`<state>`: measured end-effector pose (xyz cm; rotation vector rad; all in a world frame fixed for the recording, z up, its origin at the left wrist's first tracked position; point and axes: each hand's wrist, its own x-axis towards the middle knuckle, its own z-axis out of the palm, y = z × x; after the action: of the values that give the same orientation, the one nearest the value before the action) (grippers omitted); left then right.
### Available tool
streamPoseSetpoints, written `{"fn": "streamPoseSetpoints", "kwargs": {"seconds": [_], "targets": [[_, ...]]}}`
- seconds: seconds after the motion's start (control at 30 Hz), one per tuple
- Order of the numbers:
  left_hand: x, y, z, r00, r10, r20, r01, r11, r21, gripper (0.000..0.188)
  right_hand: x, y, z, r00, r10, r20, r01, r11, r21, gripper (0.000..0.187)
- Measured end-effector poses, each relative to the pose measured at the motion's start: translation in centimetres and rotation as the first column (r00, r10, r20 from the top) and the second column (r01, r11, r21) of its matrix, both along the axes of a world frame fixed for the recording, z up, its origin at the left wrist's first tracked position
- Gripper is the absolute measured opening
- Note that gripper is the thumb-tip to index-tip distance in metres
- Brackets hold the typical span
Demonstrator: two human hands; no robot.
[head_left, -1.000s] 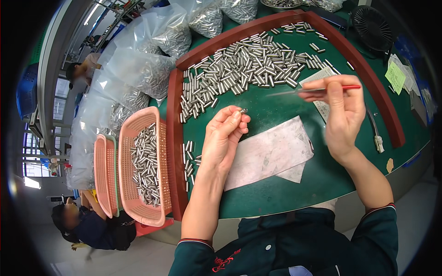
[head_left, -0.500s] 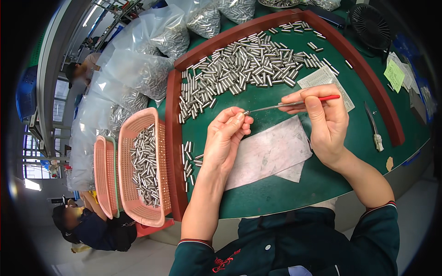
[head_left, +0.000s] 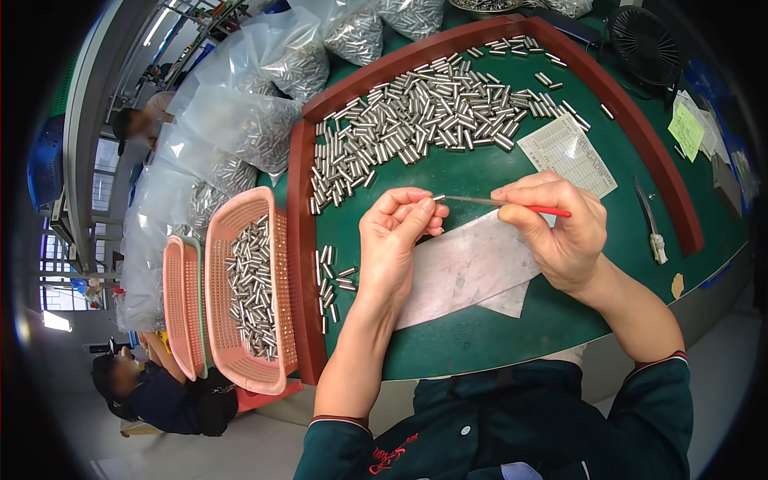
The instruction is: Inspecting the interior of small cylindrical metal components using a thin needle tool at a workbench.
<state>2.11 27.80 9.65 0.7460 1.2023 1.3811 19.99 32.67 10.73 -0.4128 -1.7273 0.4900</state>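
Between thumb and forefinger, my left hand (head_left: 398,228) pinches a small metal cylinder (head_left: 438,198), its end sticking out to the right. My right hand (head_left: 556,224) grips a slim tool with a red handle (head_left: 552,211) and a thin metal shaft (head_left: 472,199). The tool's tip lies at or just beside the cylinder's end; whether they touch I cannot tell. Below the hands a stained white cloth (head_left: 464,268) lies on the green table top (head_left: 448,352). Beyond them spreads a heap of similar metal cylinders (head_left: 424,112).
A dark red wooden rail (head_left: 300,240) borders the work area. On the left stand a pink basket (head_left: 212,296) of cylinders and clear bags (head_left: 272,120) of them. A printed sheet (head_left: 570,156), tweezers (head_left: 646,210) and a black fan (head_left: 642,46) are at right. Two people sit farther left.
My right hand has lowered, and the tool now lies flatter, its handle end lower. The cylinder shows more clearly at my left fingertips. My left hand has barely moved.
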Motion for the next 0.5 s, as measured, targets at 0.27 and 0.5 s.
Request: {"fn": "streamPoseSetpoints", "kwargs": {"seconds": [0.27,0.5], "targets": [[-0.04,0.10,0.12,0.989,0.101,-0.110,-0.088,0.989,0.116,0.010,-0.22,-0.04,-0.01,0.997,0.033,0.071,-0.039,0.995,0.097,0.016],[0.73,-0.12,0.54,0.979,0.107,-0.171,-0.083,0.987,0.139,0.008,0.69,-0.43,0.55,0.998,0.031,0.057,-0.041,0.984,0.171,0.020]]}}
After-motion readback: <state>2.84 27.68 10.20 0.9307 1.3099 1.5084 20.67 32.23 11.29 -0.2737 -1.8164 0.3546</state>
